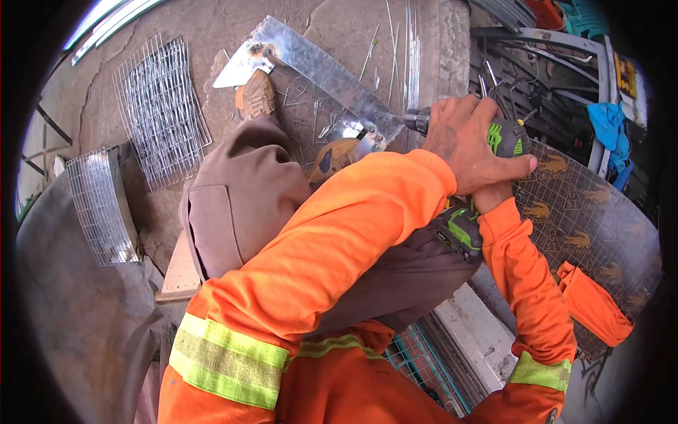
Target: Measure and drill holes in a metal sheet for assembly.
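Observation:
A green and black cordless drill [507, 139] lies sideways, its black chuck pointing left at the near end of a long galvanized metal strip [325, 74]. Laid over the front of the drill's body, my left hand [459, 138] is closed on it, thumb stretched to the right. Below it, my right hand [492, 196] wraps the handle, most of its fingers hidden. The drill's battery [460, 232] hangs toward my thigh. Two brown shoes, one boot [258, 95] farther off and another shoe [332, 159] nearer, are against the strip. Whether the bit touches metal, I cannot tell.
Wire mesh panels [159, 109] lie on the concrete at left, near a curved mesh piece [102, 205]. Cut wire bits scatter around the shoes. Metal racks [565, 67] stand at right, above a dark printed board [586, 226] with an orange cloth [593, 304].

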